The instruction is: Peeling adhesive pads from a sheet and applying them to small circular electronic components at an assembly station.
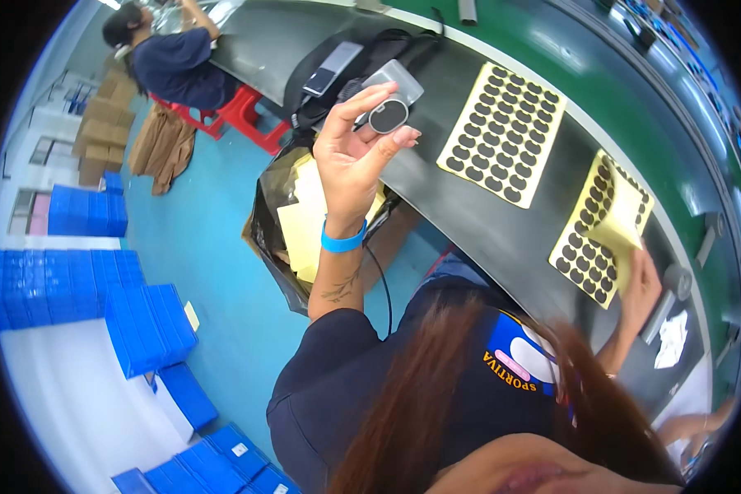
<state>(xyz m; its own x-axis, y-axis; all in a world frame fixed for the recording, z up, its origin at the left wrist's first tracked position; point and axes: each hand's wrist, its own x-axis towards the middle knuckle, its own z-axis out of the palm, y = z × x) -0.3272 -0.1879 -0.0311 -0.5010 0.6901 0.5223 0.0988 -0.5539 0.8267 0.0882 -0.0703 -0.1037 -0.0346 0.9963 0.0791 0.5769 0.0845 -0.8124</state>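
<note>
My left hand [347,152], with a blue band at its wrist, is raised over the table's edge. Between thumb and fingers it pinches a small round part [389,115] with a dark face and a pale rim. At the right, my right hand [639,288] closes on the edge of a yellow sticker sheet [591,239] covered in dark, nearly round stickers. One side of that sheet curls up and over, hiding some of its stickers. A second sheet [502,136] of the same kind lies flat on the dark table between my hands.
Beyond my left hand, a black bag [387,51] carries a phone [333,69]. A black-lined bin [284,247] with yellow paper stands below my left forearm. A green conveyor [634,99] runs behind the table. Someone [181,62] sits at the far left, near blue crates [144,325].
</note>
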